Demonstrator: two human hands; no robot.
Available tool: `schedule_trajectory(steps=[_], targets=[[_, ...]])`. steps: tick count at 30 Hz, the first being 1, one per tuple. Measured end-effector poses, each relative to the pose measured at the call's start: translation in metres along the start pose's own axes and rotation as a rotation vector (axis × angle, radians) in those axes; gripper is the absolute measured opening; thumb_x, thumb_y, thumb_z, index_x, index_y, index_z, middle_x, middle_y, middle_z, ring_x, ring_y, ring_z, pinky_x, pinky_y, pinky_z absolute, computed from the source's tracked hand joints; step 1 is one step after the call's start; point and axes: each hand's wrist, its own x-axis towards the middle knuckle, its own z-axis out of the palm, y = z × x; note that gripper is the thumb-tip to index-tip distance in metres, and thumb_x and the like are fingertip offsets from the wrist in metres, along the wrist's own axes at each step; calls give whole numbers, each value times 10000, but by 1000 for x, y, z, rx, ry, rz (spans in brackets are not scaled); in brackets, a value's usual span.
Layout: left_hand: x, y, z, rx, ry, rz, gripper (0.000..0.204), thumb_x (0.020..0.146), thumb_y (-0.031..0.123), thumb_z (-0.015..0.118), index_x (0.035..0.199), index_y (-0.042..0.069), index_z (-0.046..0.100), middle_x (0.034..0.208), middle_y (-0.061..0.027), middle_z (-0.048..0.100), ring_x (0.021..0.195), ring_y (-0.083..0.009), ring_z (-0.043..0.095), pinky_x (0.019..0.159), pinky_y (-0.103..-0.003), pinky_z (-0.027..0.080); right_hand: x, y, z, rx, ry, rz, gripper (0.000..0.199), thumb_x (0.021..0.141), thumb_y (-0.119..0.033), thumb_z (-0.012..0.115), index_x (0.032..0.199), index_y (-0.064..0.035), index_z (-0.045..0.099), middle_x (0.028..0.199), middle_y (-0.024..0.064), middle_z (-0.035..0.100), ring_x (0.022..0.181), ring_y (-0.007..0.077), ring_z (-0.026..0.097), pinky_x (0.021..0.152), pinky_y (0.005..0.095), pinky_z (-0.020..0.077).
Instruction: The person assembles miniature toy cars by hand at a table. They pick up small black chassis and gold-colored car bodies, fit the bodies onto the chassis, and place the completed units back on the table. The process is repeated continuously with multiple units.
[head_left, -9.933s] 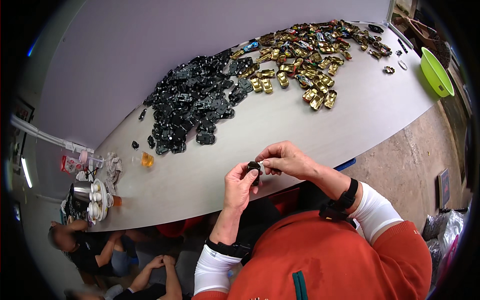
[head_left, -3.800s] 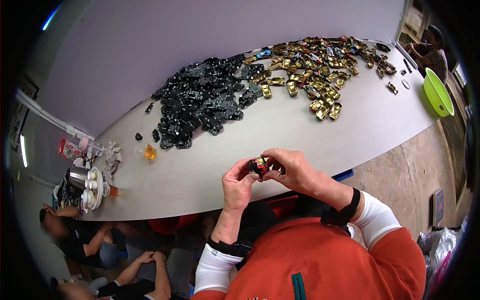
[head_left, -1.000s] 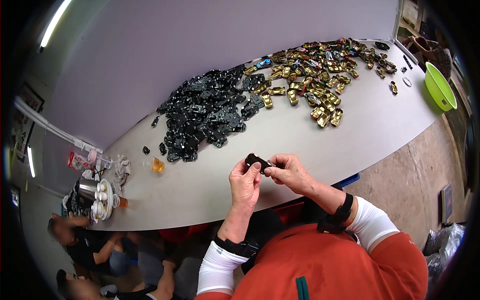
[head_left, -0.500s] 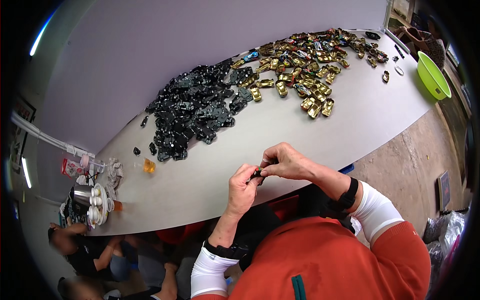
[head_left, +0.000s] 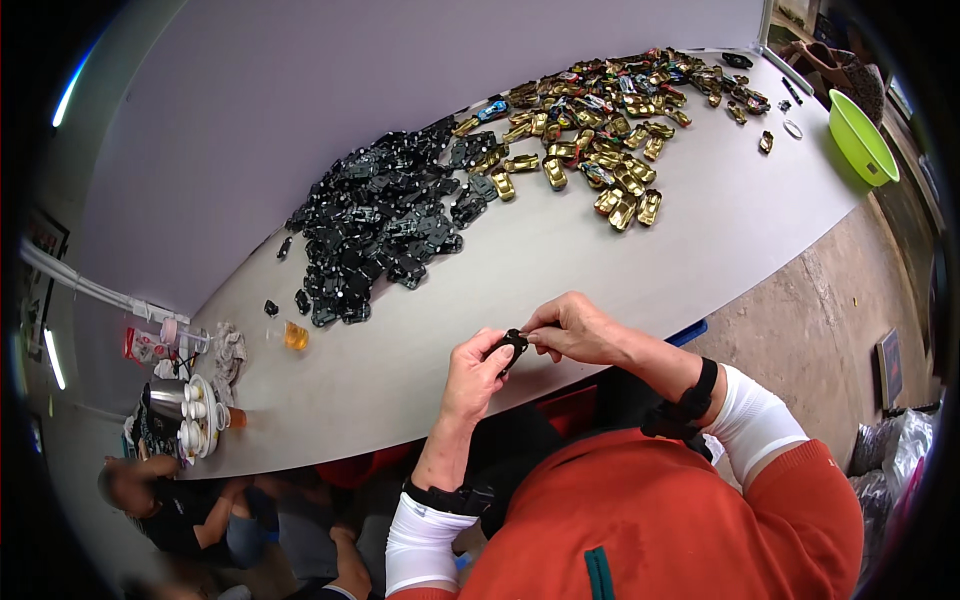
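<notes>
A long grey table point(head_left: 620, 270) ran from lower left to upper right. On it lay a black heap point(head_left: 385, 225) of small parts at the middle and a gold heap point(head_left: 605, 110) toward the far end, with a green bowl point(head_left: 862, 135) beyond. A red-and-white packet point(head_left: 145, 346) sat at the table's left end. Over the near edge, the left hand point(head_left: 475, 368) and right hand point(head_left: 578, 330) both pinched one small black part point(head_left: 513, 342) between their fingertips.
</notes>
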Motion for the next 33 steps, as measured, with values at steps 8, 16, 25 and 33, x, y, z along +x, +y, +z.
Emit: schedule_trajectory(steps=[8, 16, 25, 33], targets=[[-7, -2, 13, 43, 94, 134, 149, 844, 52, 557, 965, -4, 623, 783, 33, 479, 574, -17, 446, 452, -145, 367, 5, 8, 8, -220, 127, -196, 103, 802, -65, 579, 815, 5, 653, 579, 60, 572, 526, 125, 535, 484, 301, 427], [-40, -2, 6, 180, -273, -184, 157, 859, 57, 528, 988, 24, 610, 665, 18, 524, 507, -33, 444, 412, -153, 319, -5, 12, -21, 149, -157, -33, 138, 866, -84, 525, 866, 12, 624, 651, 23, 570, 547, 81, 521, 540, 220, 464], [7, -175, -10, 216, -138, -610, 434, 862, 332, 561, 1174, 36, 504, 923, -98, 590, 556, -131, 536, 443, -211, 424, 81, 9, -98, -597, 438, -176, 155, 720, -135, 619, 735, 18, 598, 687, 133, 614, 648, 248, 615, 610, 343, 488], [-61, -75, -32, 742, -659, -314, 488, 842, 329, 575, 1186, -9, 497, 843, -111, 615, 588, -151, 590, 493, -283, 478, 169, -3, -60, -846, 434, -283, 172, 726, -173, 659, 840, -50, 619, 867, 139, 593, 822, 328, 585, 697, 414, 469]])
